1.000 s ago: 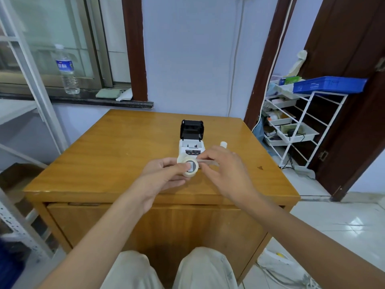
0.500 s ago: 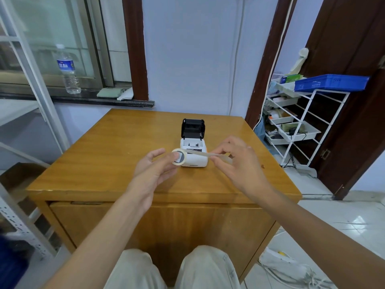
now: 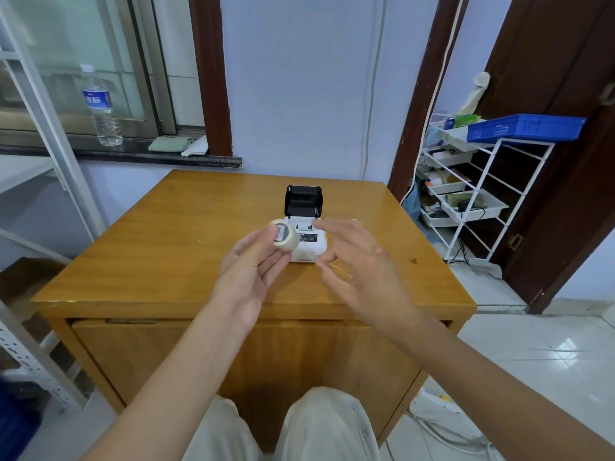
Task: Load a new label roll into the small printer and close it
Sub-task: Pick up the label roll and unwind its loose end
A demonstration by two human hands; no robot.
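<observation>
The small white printer (image 3: 310,245) stands in the middle of the wooden table (image 3: 159,261), its black lid (image 3: 303,201) tipped open toward the back. My left hand (image 3: 253,264) holds the cream label roll (image 3: 284,235) by its end, lifted just left of the printer's front. A thin strip of label runs from the roll down to the right. My right hand (image 3: 359,261) is blurred, in front of the printer's right side; its thumb and fingers seem to pinch the loose end of the strip.
A water bottle (image 3: 101,108) and folded cloths sit on the window sill behind the table. To the right, a white wire rack (image 3: 466,201) carries a blue tray (image 3: 522,128) in front of a dark door. My knees are below the table's front edge.
My left hand has raised the roll and moved it left, turning its end face toward me. My right hand has pulled the strip out to the right and downward.
</observation>
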